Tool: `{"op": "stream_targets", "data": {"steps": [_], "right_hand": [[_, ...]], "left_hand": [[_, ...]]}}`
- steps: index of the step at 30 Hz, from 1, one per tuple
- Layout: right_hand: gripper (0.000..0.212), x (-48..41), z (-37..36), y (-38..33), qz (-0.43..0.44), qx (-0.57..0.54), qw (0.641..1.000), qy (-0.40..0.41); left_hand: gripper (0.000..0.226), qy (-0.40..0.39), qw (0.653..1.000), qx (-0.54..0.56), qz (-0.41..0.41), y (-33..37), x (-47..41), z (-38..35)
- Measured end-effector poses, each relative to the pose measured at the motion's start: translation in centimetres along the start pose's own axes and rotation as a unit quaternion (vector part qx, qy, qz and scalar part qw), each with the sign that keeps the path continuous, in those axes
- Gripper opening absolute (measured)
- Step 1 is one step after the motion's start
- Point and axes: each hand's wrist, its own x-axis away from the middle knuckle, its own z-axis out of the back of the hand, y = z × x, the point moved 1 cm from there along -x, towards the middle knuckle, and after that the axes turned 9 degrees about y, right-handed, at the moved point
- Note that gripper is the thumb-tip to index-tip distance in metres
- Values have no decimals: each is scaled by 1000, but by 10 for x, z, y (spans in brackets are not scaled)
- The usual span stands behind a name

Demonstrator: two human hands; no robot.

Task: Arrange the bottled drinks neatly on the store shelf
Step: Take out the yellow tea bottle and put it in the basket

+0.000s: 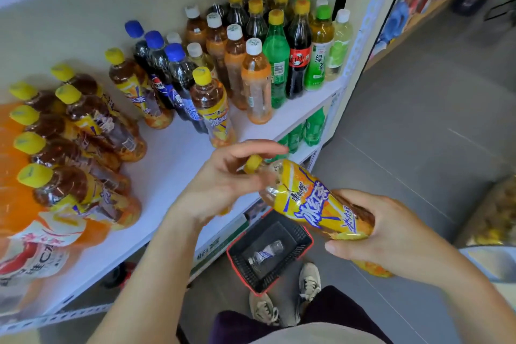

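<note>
Currently held: yellow-labelled plastic iced-tea bottle (312,201), tilted in the air before the shelf edge, above the black, red-rimmed basket (237,265).
Right hand (391,234): your fingers clamp its lower body.
Left hand (223,184): your fingers curl round the cap end.
Placement: stand it upright, label outward, on the bare white shelf board (173,165) beside the matching yellow-capped tea bottles (92,120); let go only once it is steady.

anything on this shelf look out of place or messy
Yes. One stray tea bottle stands left of the blue-capped colas, a second tea bottle on their other side, nearer the edge, both apart from the tea group at the left.
</note>
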Motion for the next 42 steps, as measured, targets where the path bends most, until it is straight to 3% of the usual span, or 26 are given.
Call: {"op": "stream_targets", "data": {"steps": [2, 4, 7, 11, 15, 20, 24, 28, 30, 33, 36, 38, 42], "right_hand": [[66, -3, 7, 1, 4, 17, 1000, -16], [65, -8, 14, 4, 14, 21, 999, -31], [64, -17, 23, 10, 35, 29, 998, -53], [63, -31, 35, 28, 70, 55, 993, -78], [61, -44, 47, 51, 78, 51, 988, -123], [54, -68, 47, 79, 75, -4, 978, -194], [59, -107, 32, 117, 30, -64, 958, -278], [58, -145, 7, 167, -91, -229, 870, -426], [54, -156, -15, 195, -162, -309, 849, -398], [38, -167, -64, 225, -255, -394, 855, -221], [33, -175, -122, 247, -342, -446, 824, -76], [21, -183, -160, 264, -374, -442, 815, -26], [14, -190, -224, 314, -398, -322, 859, -9]], "left_hand": [[27, -72, 992, -98, -19, 9, -4, 0], [18, -87, 988, -128, -22, 13, -8, -3], [10, -36, 996, -84, -13, 12, -13, -13], [7, 90, 995, -49, -5, -2, -23, -43], [5, 141, 988, -52, 43, -21, -28, -63], [20, 187, 963, 25, 193, -54, -28, -74], [41, 124, 910, 8, 395, -99, -16, -72], [50, 116, 887, -107, 435, -158, -5, -69], [55, 151, 883, -128, 427, -188, -1, -67], [50, 231, 856, -86, 454, -237, 6, -66], [45, 288, 824, 12, 488, -288, 9, -65], [42, 288, 821, 43, 492, -325, 12, -62], [39, 337, 808, 19, 483, -418, 19, -52]]}}
